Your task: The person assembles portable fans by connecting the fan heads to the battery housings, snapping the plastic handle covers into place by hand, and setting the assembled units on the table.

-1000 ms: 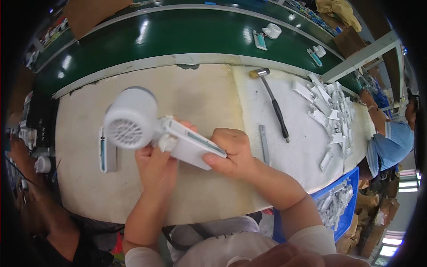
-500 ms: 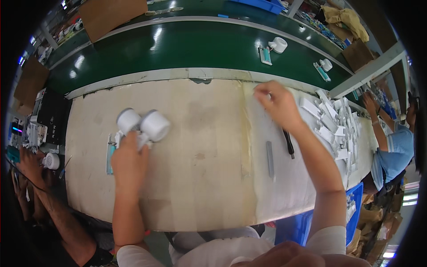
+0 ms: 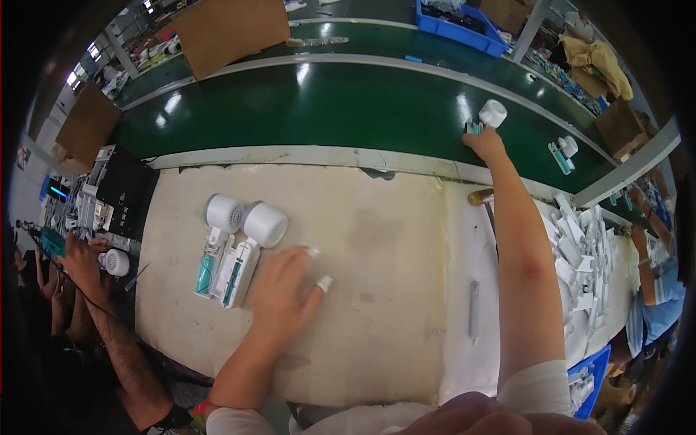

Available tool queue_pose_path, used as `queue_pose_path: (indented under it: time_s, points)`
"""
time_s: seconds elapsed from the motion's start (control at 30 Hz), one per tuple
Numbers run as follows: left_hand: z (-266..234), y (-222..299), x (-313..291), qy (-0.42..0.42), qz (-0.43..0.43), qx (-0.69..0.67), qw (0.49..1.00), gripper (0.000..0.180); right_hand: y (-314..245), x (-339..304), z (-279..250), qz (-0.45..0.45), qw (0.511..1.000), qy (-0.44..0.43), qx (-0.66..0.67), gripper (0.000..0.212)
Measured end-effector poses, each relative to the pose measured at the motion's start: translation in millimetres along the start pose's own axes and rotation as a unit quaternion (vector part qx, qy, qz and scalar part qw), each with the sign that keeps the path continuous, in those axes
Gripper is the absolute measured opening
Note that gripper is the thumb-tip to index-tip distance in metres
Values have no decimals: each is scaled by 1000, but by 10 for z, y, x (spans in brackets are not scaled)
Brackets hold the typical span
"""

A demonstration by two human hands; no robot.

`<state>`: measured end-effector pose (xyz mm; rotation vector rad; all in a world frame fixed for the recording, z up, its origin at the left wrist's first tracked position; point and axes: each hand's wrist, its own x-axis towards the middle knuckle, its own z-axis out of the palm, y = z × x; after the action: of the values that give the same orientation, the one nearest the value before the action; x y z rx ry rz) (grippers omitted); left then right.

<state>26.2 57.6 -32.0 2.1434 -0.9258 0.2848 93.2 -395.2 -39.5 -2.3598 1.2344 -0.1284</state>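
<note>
My right hand (image 3: 487,143) reaches over the green belt, fingers closed on the handle of a white round-headed device (image 3: 494,114) with a teal part. My left hand (image 3: 286,293), slightly blurred, hovers above the bench with thumb and fingers apart and nothing between them. White covers sit on its thumb and a fingertip. Left of it, two more such devices lie side by side: the nearer one (image 3: 245,264), and the one on the far left (image 3: 208,268). Their open handles show teal parts inside.
A pile of white plastic pieces (image 3: 583,254) covers the bench's right side. Near it lie a grey strip (image 3: 473,312) and a screwdriver (image 3: 480,196), partly behind my forearm. Another device (image 3: 562,154) rests on the belt (image 3: 348,109). Co-workers are at both sides.
My right hand has moved forward from above the bench to the belt and taken hold of a device. My left hand has released the devices and moved right. The view has shifted.
</note>
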Motion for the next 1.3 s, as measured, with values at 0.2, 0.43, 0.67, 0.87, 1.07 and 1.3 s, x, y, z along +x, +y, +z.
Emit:
queue_pose_path:
  time_s: [0.2, 0.43, 0.67, 0.87, 1.07, 1.3]
  points:
    - [53, 6, -20, -152, -163, -326, 919, 26, -267, -853, -190, -109, 867, -139, 467, 51]
    - [419, 402, 230, -93, -335, -662, 664, 54, -277, -2618, -170, -277, 856, -210, 382, 75]
    - [549, 680, 96, -49, -262, -729, 630, 49, 44, -3396, 33, -482, 836, -148, 216, 56]
    - [358, 634, 29, -137, -287, -728, 607, 34, 398, -3146, -124, -459, 858, -101, 207, 75]
    - [213, 739, 82, -242, -294, -756, 533, 31, 375, -3083, -4, -320, 807, -324, 376, 83]
    - [183, 542, 139, -248, -328, -654, 635, 20, 429, -2945, -134, -245, 777, -392, 427, 76]
